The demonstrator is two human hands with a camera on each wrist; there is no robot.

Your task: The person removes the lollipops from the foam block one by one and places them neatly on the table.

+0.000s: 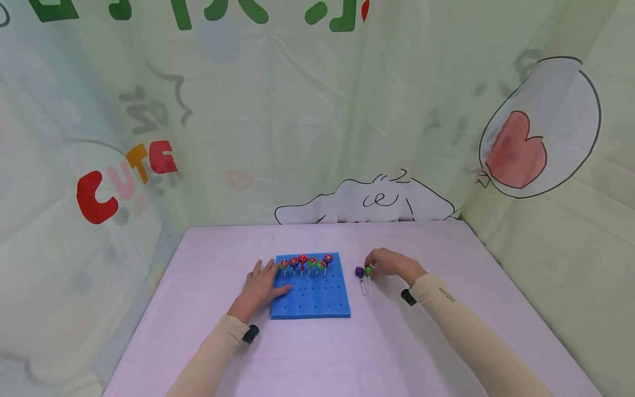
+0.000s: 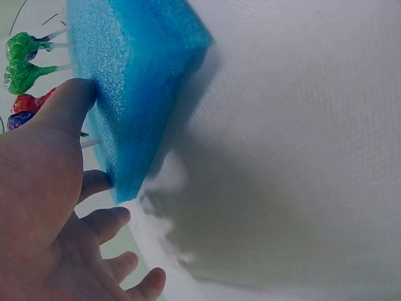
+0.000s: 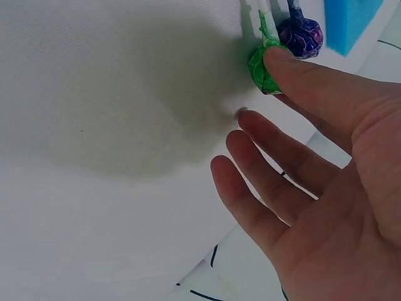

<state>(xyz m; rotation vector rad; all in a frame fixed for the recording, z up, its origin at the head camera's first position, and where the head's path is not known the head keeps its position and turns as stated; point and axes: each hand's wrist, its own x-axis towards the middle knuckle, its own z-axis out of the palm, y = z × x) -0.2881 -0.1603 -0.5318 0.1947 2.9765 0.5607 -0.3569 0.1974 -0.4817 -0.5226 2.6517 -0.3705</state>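
Observation:
A blue foam board (image 1: 312, 300) with rows of small holes lies on the table, and several wrapped lollipops (image 1: 303, 259) stand in a row along its far side. My left hand (image 1: 260, 284) rests at the board's left edge, thumb over the top and the other fingers spread; its thumb (image 2: 69, 103) presses the foam in the left wrist view. To the right of the board, my right hand (image 1: 392, 262) pinches the head of a green lollipop (image 3: 263, 70), its index finger mostly hidden behind the thumb. A purple lollipop (image 1: 359, 272) lies right beside the green one.
The pale table (image 1: 317, 358) reaches back to a printed cloth backdrop (image 1: 317, 127). Similar cloth hangs along the left and right sides. Each wrist carries a small black camera, such as the one under the left sleeve (image 1: 251, 334).

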